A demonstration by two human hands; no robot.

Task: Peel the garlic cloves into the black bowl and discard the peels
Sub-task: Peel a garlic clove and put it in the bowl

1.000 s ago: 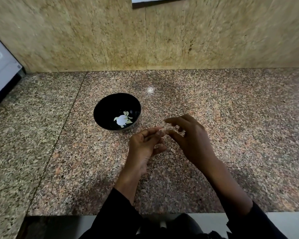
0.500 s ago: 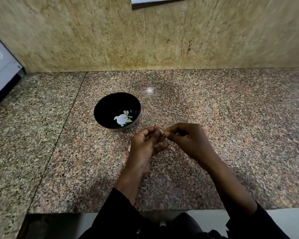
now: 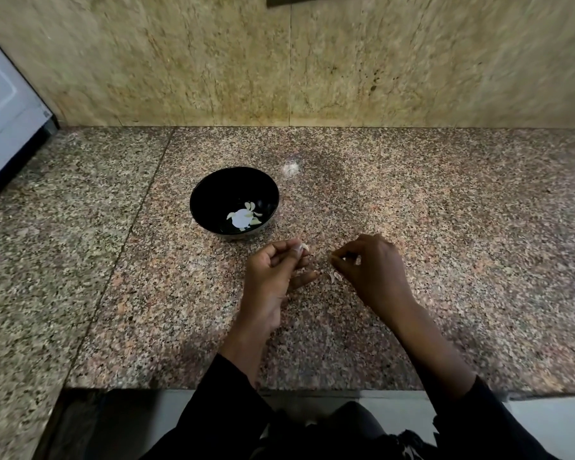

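Over the speckled granite bench (image 3: 412, 200) we see both hands held low and close together, forearms reaching in from the near edge in black sleeves (image 3: 233, 403). Our left hand (image 3: 274, 272) is turned thumb-up with its fingers curled inward, and at the tips of thumb and forefinger it pinches a pale garlic clove (image 3: 304, 248) that pokes out toward the right. Our right hand (image 3: 370, 267) sits just beside it, knuckles up, its fingers bent down and drawn together at the tips; it seems to pinch a thin scrap of peel, though the piece is too small and blurred for us to be sure. The two hands are apart, with a narrow gap of bench between them.

Beyond the left hand stands the black bowl (image 3: 213, 194), upright on the bench and near the fingertips without touching them. Inside it we see a few peeled cloves (image 3: 254, 215) lying on the bottom toward the near right side, around a white patch at the centre that we cannot identify.

Between and just below the hands, loose peels (image 3: 335, 276) lie on the bench, pale and curled, close under the right fingers.

At the far left a white appliance (image 3: 4, 121) meets the bench edge, and a beige stone wall (image 3: 412, 61) rises behind everything.
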